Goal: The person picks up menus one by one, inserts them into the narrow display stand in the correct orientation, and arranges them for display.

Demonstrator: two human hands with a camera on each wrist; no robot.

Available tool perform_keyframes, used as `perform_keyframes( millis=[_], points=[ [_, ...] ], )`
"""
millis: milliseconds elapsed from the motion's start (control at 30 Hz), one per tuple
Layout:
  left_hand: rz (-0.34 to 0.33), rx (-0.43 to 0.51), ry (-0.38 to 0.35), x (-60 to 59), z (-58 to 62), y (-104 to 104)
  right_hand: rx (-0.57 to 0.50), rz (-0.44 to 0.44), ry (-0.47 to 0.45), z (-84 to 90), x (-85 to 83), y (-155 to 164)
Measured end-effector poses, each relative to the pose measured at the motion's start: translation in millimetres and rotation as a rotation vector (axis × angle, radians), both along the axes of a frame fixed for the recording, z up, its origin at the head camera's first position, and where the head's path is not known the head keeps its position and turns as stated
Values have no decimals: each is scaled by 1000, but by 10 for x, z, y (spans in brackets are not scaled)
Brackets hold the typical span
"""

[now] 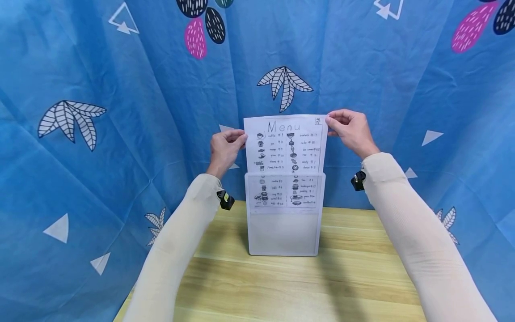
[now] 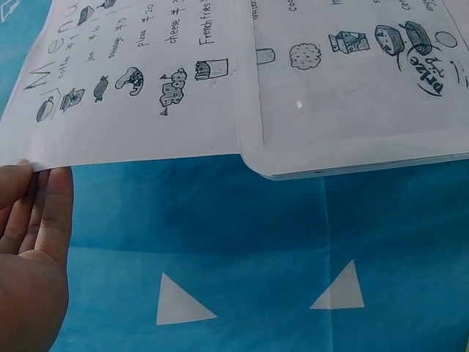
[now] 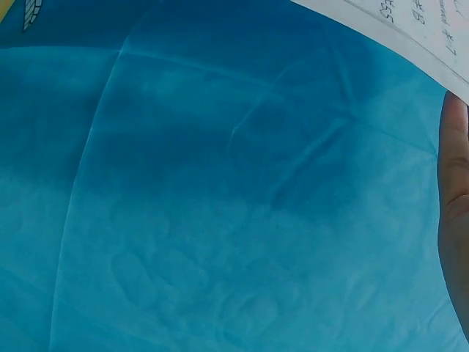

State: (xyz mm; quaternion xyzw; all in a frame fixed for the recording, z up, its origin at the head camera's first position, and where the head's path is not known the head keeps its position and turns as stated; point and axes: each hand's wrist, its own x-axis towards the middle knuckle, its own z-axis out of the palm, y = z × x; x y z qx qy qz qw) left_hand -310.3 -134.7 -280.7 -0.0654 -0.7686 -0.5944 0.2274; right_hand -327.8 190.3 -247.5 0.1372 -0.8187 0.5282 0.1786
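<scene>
A white paper menu (image 1: 275, 154), with small drawings and prices in two columns, stands upright in the head view. Its lower part sits inside a clear sign holder (image 1: 283, 235) with rounded corners, and its bottom edge lies roughly halfway down the holder. My left hand (image 1: 225, 147) pinches the sheet's left edge near the top, thumb in front and fingers behind. At the upper right corner my right hand (image 1: 351, 129) pinches the paper between thumb and fingers. The left wrist view shows the holder's rounded corner (image 2: 267, 165) beside the sheet's edge.
The holder stands on a light wood-grain table (image 1: 281, 290). Behind and at both sides hangs a blue curtain (image 1: 161, 89) printed with leaves, triangles and drops. A small black camera is strapped to each wrist, over cream sleeves (image 1: 173, 246).
</scene>
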Motion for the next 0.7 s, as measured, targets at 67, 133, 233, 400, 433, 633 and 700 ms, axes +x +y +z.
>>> perform_keyframes(
  millis=[67,133,233,400,433,633,700],
  points=[
    [2,-2,3,-4,7,1,-4,-1,5,-2,-4,1],
    [5,-2,12,-9,26,0,1,-3,7,-5,-2,1],
    [13,9,43,-12,86,0,6,-5,6,-8,1,0],
    [32,1,117,-15,206,14,5,1,6,-9,10,7],
    [33,-5,129,-14,222,21,3,2,7,-9,12,10],
    [50,-33,142,-7,242,54,-2,11,9,-21,11,25],
    [53,-32,142,-5,233,58,-6,15,9,-28,5,29]
  ],
)
